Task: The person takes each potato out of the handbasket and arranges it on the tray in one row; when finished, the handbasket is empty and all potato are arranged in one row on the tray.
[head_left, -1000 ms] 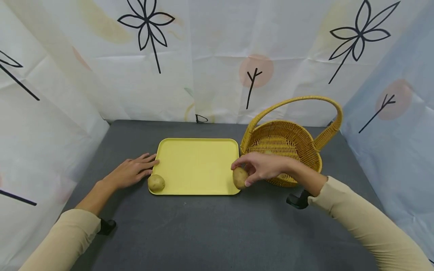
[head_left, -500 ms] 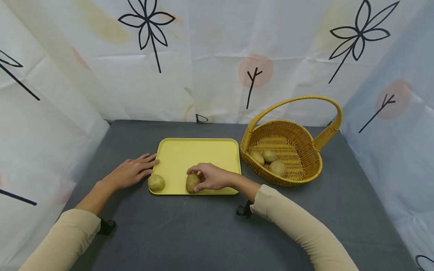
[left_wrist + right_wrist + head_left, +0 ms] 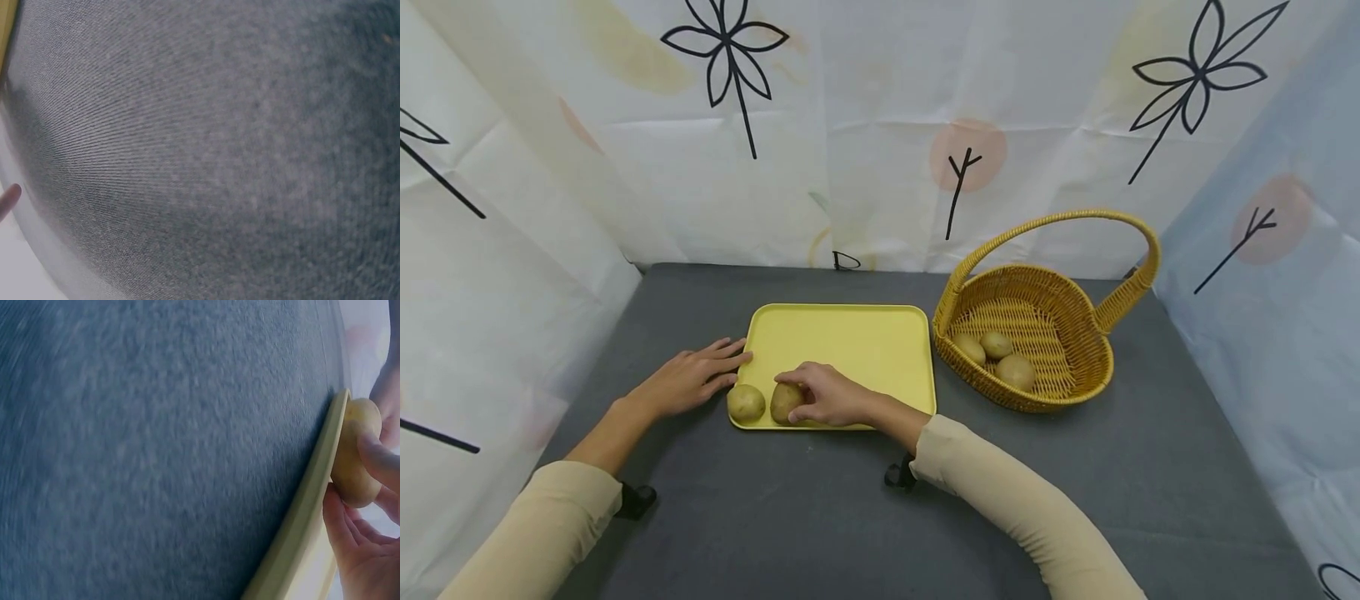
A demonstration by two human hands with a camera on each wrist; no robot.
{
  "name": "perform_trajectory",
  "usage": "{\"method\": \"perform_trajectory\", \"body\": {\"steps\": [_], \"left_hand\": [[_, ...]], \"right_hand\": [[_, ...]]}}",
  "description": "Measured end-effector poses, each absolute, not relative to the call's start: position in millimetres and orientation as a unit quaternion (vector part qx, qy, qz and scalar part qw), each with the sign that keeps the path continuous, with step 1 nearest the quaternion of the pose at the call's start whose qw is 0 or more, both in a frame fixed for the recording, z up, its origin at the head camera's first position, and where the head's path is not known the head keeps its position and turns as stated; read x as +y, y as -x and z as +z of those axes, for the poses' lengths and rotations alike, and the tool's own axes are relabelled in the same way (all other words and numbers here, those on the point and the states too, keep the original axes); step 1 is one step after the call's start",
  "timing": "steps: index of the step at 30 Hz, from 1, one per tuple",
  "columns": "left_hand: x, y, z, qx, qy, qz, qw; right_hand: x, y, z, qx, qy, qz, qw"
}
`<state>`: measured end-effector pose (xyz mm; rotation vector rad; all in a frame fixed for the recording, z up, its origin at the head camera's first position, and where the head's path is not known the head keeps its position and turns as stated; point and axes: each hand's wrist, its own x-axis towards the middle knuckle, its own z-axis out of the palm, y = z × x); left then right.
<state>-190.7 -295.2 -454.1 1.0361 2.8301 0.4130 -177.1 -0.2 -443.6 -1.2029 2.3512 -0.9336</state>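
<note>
My right hand (image 3: 823,396) pinches a brown potato (image 3: 785,403) between thumb and fingers, over the front left part of a yellow tray (image 3: 842,342). Just left of it, another potato (image 3: 746,403) lies in the tray's front left corner. In the right wrist view the gripped potato (image 3: 355,472) shows close above the tray's rim (image 3: 300,519). My left hand (image 3: 688,381) lies with fingers spread, the fingertips at the tray's left edge. Only one fingertip (image 3: 10,199) of that hand shows in the left wrist view.
A wicker basket (image 3: 1093,354) with a tall arched handle stands right of the tray, with three potatoes (image 3: 1015,372) inside. Dark grey cloth (image 3: 820,508) covers the table. White printed curtains (image 3: 880,125) hang behind it and at both sides.
My right hand has carried the potato left from the basket side, across the tray, to beside the other potato. The left hand has stayed in place.
</note>
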Motion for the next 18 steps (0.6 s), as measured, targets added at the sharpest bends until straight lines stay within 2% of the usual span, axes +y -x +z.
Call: {"method": "perform_trajectory", "body": {"steps": [10,13,18], "left_hand": [[-295.6,190.9,-451.3,0.930,-0.335,0.139,0.061],[-295.4,190.3,-450.9,0.930,-0.336,0.138,0.060],[-294.3,189.4,-450.9,0.929,-0.339,0.138,0.057]], "right_hand": [[-4.0,172.7,-444.5,0.827,0.422,-0.334,0.167],[3.1,171.0,-440.2,0.828,0.434,-0.315,0.161],[28.2,163.1,-424.4,0.821,0.450,-0.299,0.185]]}}
